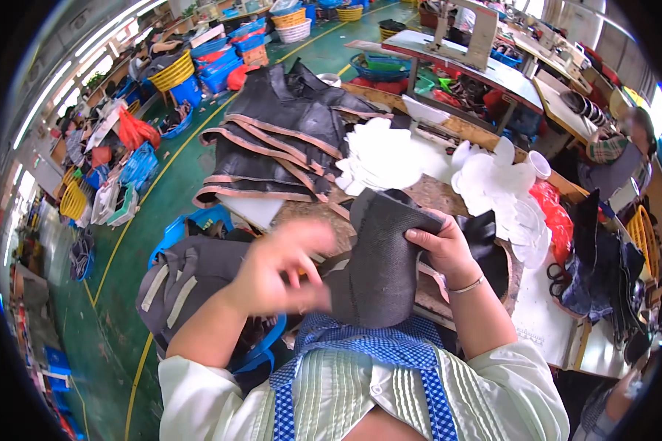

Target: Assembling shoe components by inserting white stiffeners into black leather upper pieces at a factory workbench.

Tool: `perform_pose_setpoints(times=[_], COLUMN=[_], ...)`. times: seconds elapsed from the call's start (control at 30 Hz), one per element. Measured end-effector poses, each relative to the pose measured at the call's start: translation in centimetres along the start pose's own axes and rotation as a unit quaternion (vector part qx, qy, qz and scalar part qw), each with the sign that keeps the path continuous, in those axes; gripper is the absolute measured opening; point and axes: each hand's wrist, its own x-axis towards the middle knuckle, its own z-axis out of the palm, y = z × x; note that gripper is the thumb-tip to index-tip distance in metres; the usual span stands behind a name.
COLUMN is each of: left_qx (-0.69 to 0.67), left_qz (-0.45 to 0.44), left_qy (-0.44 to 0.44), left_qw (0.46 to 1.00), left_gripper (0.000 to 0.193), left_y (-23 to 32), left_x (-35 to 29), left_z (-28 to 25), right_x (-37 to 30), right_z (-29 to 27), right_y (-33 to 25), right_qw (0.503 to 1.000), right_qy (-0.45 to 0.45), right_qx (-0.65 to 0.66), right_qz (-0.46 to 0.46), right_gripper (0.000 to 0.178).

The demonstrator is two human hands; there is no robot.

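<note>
My right hand is closed on a dark grey, mesh-textured boot upper piece, thumb on its near face at the upper right edge. The piece hangs in front of my apron, and a seam line shows down its left part. My left hand is smeared by motion beside the piece's lower left edge; whether it touches it cannot be made out. Behind the piece, black shiny material lies partly hidden on the brown work board.
Black leather pieces with tan edges lie stacked beyond my left hand. White petal-shaped sheets are piled ahead, more white sheets to the right. Scissors lie at right. Dark grey pieces fill a blue basket at left.
</note>
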Motion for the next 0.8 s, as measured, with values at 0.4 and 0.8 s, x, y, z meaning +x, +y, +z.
perform_pose_setpoints(times=[0.4,0.8], left_qx=[-0.289,0.098], left_qz=[-0.334,-0.081], left_qy=[-0.017,0.301], left_qw=[0.897,0.945], left_gripper=[0.016,0.016], left_y=[-3.1,1.5], left_x=[7.5,8.5], left_z=[5.2,-0.8], right_x=[-4.9,-4.4], right_z=[-5.3,-13.4], right_y=[-0.4,-2.5], right_qw=[0.970,0.811], right_qy=[0.163,0.370], right_qx=[-0.177,-0.443], right_qz=[-0.009,-0.094], right_gripper=[0.018,0.014])
